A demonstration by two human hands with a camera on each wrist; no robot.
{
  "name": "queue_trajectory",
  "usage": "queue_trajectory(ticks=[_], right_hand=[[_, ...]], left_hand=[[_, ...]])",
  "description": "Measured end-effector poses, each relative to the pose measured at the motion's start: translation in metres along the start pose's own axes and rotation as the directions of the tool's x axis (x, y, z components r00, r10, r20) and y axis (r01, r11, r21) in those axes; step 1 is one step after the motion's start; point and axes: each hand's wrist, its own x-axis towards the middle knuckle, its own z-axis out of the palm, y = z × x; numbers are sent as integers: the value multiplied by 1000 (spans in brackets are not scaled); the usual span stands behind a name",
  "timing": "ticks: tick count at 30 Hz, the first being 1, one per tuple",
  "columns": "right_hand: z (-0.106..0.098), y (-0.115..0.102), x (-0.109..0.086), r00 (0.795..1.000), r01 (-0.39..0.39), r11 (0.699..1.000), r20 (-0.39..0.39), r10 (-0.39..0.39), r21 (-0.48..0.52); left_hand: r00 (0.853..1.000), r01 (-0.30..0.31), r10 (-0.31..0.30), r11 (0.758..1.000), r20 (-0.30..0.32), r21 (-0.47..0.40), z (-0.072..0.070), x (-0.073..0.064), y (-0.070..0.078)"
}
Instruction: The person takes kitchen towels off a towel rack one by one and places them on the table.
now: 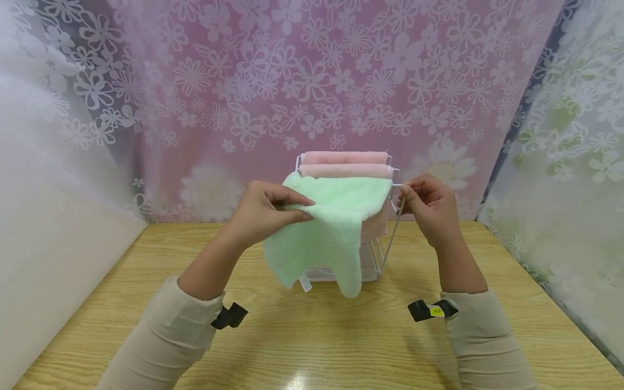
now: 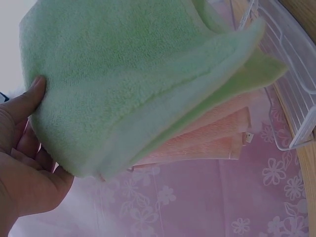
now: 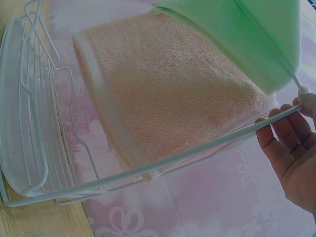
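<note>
A mint green towel (image 1: 322,238) lies over the front bar of a white wire rack (image 1: 396,233), its lower corners hanging toward the viewer. My left hand (image 1: 265,211) pinches the towel's left part between thumb and fingers; in the left wrist view the thumb lies on the green cloth (image 2: 123,74). My right hand (image 1: 431,208) grips the rack's upper right corner, thumb and fingertips on the white bar (image 3: 197,148). Behind the green towel, two pink towels (image 1: 346,157) hang on the rear bars. A small white label (image 1: 305,283) dangles from the green towel's lower edge.
The rack's wire base with a pale tray (image 3: 15,108) stands on the wooden table (image 1: 302,336). A pink floral curtain (image 1: 312,81) hangs close behind, with pale sheets (image 1: 58,179) along both sides. Black wrist cameras (image 1: 229,316) are strapped at the sleeves.
</note>
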Motion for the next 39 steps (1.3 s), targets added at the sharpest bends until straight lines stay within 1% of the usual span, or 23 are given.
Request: queue_trajectory(ticks=[5,8,12,18,26,34,39], right_hand=[[0,0,0,1000,-2,1000,0,2,1],[0,0,0,1000,-1,1000,3,1,22],[0,0,0,1000,1,999,6,-1,43],[0,0,0,1000,-1,999,3,1,37],[1,-1,0,1000,10,999,-8,-9,46],[1,0,0,1000,12,999,-16,-11,32],[1,1,0,1000,10,1000,-15,-10,29]], left_hand=[[1000,12,-12,1000,-8,-17,-3,-3,-3],[1000,0,0,1000,-16,-24,-4,-5,-4],[999,-8,7,1000,-40,-8,-7,-6,-7],[997,-5,7,999,-74,32,-9,-9,-10],[995,26,-22,999,-94,42,-13,-16,-14],[990,49,-43,998,-131,43,-19,-23,-29],[984,81,-73,996,-161,46,-26,-27,-38]])
